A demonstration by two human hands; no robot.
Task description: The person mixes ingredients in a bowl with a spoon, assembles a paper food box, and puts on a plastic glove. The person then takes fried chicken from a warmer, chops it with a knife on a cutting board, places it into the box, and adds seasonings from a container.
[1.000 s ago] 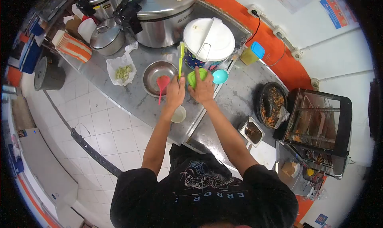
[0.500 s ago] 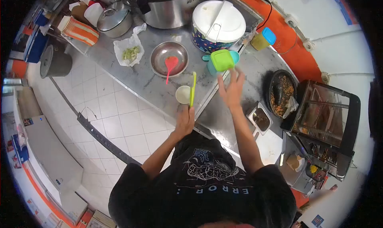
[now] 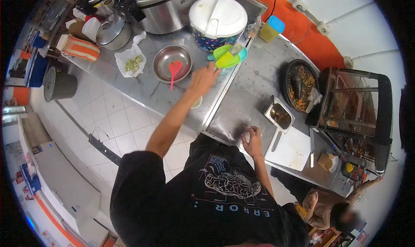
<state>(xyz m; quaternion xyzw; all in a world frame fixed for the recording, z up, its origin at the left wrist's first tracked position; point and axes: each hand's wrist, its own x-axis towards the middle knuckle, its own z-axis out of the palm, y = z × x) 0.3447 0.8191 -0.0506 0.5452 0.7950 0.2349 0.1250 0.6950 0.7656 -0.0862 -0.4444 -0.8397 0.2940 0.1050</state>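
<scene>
My left hand (image 3: 203,80) is closed on a lime-green utensil (image 3: 224,60) with a flat, broad end; its exact kind is unclear. The utensil is over a teal and green container (image 3: 243,54), which stands in front of a patterned pot with a white lid (image 3: 218,15). Under my left forearm, a small pale bowl (image 3: 197,102) is mostly hidden. Left of that hand is a steel bowl (image 3: 162,65) with a red spoon (image 3: 174,68) in it. My right hand (image 3: 252,139) hovers low by the counter's near edge, fingers curved and apart, with nothing clearly in it.
A metal tray of dark sauce (image 3: 280,116), a white cutting board (image 3: 292,149) with a knife, and a black mortar (image 3: 300,85) lie right. A glass display case (image 3: 352,117) stands beyond. Paper with green pieces (image 3: 133,65) lies left. A co-worker (image 3: 328,206) is at lower right.
My left hand has moved forward from the pale bowl to the green container with the utensil. My right hand has drawn back from the container to the counter's near edge.
</scene>
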